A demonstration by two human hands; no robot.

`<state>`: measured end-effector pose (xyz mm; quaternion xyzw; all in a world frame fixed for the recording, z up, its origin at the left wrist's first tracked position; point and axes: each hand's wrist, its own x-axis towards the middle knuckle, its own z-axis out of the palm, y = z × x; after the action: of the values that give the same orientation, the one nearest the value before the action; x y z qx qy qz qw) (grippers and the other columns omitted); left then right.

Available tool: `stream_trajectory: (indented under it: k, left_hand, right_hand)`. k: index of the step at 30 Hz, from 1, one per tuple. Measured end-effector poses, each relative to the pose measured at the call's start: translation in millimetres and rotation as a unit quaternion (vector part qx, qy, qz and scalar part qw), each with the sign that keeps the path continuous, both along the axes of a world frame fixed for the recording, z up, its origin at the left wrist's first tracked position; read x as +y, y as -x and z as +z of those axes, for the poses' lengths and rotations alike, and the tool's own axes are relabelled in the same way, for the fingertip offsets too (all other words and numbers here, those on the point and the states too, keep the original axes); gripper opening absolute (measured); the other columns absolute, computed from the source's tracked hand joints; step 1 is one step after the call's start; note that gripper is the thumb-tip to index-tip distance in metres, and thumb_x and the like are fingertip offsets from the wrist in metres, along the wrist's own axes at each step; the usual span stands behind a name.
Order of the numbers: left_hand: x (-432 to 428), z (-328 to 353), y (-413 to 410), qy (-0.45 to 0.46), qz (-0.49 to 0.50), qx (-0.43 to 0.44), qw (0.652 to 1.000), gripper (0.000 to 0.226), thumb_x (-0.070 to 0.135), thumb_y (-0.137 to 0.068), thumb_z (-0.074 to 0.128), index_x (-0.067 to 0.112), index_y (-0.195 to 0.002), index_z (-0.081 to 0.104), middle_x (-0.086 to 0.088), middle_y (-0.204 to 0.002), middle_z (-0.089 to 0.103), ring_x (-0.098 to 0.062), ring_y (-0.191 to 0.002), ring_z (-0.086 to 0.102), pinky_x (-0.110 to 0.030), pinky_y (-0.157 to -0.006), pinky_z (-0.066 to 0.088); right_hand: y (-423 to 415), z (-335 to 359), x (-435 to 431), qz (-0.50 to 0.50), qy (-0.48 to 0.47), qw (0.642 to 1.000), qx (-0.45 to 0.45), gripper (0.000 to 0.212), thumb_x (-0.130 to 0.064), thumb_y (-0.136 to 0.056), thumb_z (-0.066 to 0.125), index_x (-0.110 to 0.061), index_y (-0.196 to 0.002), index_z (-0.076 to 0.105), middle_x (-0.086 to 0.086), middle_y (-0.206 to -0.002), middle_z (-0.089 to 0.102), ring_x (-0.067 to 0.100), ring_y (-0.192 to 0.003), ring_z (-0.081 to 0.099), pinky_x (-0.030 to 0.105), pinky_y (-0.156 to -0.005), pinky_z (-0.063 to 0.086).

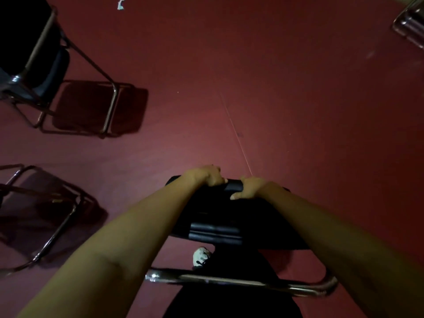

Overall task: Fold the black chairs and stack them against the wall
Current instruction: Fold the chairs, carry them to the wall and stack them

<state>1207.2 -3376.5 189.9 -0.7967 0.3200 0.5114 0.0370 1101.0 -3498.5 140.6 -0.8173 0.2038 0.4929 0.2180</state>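
While you look straight down, your left hand (210, 176) and right hand (249, 188) curl their fingers over the far edge of the black chair (220, 216), its padded seat glossy, its chrome tube (241, 282) near your shoe (200, 255).

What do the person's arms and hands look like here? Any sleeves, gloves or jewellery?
Both forearms are bare as far as the view shows: no sleeves. The left hand and right hand wear no gloves, and no watch, ring or bracelet shows. The light is dim, so finer marks cannot be told.
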Motion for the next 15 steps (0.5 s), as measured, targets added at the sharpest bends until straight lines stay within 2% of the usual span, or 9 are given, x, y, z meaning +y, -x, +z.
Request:
stream_trajectory:
  k: [4, 7, 10, 13, 15]
  left_hand:
    - [27.7, 40.3, 4.2, 0.046, 0.021, -0.026, 0.998, 0.047, 0.041, -0.100, 0.043, 0.007, -0.131, 0.056, -0.018, -0.131, 0.057, -0.033, -0.117, 0.055, -0.035, -0.095, 0.043]
    - [72.3, 71.7, 21.3, 0.087, 0.067, -0.155, 0.982, 0.039, 0.042, -0.098, 0.047, 0.014, -0.120, 0.062, -0.016, -0.123, 0.062, -0.035, -0.112, 0.058, -0.037, -0.089, 0.046]
    - [116.0, 91.1, 46.3, 0.142, 0.167, -0.283, 0.934, 0.035, 0.039, -0.096, 0.049, 0.014, -0.113, 0.066, -0.013, -0.114, 0.066, -0.035, -0.106, 0.058, -0.034, -0.086, 0.043]
    - [146.8, 89.6, 68.7, 0.190, 0.346, -0.294, 0.871, 0.039, 0.048, -0.095, 0.048, 0.016, -0.105, 0.069, -0.010, -0.107, 0.065, -0.034, -0.102, 0.058, -0.035, -0.087, 0.040]
    - [155.3, 82.1, 80.3, 0.202, 0.426, -0.291, 0.832, 0.045, 0.056, -0.094, 0.045, 0.025, -0.120, 0.062, -0.007, -0.117, 0.061, -0.032, -0.112, 0.053, -0.040, -0.099, 0.038]
  right_hand:
    - [-2.6, -4.6, 0.3, -0.010, 0.093, 0.995, -0.043, 0.092, -0.071, -0.081, 0.051, -0.012, -0.146, 0.025, 0.012, -0.150, 0.034, 0.034, -0.133, 0.040, 0.051, -0.107, 0.034]
    - [-6.7, -3.1, 1.8, -0.014, 0.111, 0.993, -0.040, 0.093, -0.071, -0.078, 0.054, -0.014, -0.146, 0.026, 0.010, -0.150, 0.035, 0.032, -0.133, 0.039, 0.052, -0.108, 0.032]
    - [-10.2, -0.8, 2.1, -0.011, 0.107, 0.994, -0.015, 0.095, -0.067, -0.078, 0.059, -0.009, -0.146, 0.028, 0.013, -0.148, 0.038, 0.034, -0.130, 0.042, 0.049, -0.107, 0.036]
    - [-12.5, 0.8, 3.2, -0.016, 0.107, 0.994, -0.024, 0.093, -0.064, -0.082, 0.058, -0.007, -0.148, 0.023, 0.015, -0.150, 0.034, 0.034, -0.132, 0.040, 0.043, -0.107, 0.037]
    - [-15.9, 2.5, 3.6, -0.022, 0.105, 0.994, -0.020, 0.096, -0.062, -0.084, 0.057, -0.005, -0.150, 0.016, 0.017, -0.153, 0.027, 0.034, -0.137, 0.034, 0.042, -0.110, 0.033]
